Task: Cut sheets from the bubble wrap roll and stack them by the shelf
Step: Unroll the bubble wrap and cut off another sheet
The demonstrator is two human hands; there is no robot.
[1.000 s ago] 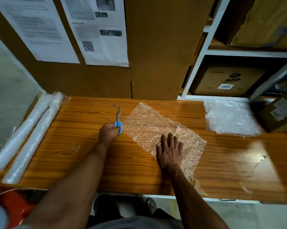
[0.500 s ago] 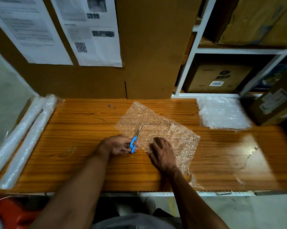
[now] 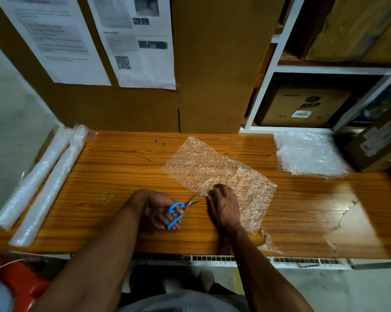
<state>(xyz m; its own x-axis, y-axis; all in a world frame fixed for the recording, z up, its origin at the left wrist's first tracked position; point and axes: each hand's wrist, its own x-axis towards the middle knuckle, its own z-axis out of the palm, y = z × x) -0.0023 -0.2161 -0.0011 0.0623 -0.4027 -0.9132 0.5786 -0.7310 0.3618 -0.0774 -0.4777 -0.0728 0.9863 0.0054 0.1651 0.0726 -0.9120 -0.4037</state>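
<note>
Two hands are now gathered at the near edge of the bubble wrap (image 3: pixel 219 174), where a second ago they were apart. The scissors (image 3: pixel 178 211) were then held upright beyond the sheet's left corner, and the right hand (image 3: pixel 223 208) was pressed flat on the wrap. Since then the scissors have been brought down and toward the body, so that the blades are pointed at the sheet's edge just left of the right hand's fingers. The left hand (image 3: pixel 158 210) is clamped on the blue handles, fingers threaded through the loops. The right hand's fingers have been curled, and the edge of the wrap appears to be pinched and lifted slightly at the spot where the blade tips arrive.

From this it is judged that a cut is about to be started, with the material held taut beside the blades. The strip is laid diagonally away from the grip, its tail hung over the front of the table (image 3: pixel 113 176). Far to the right of the grip, a stack of cut sheets (image 3: pixel 309 154) is seen by the shelf (image 3: pixel 264 91), so the task is judged partly done.
</note>
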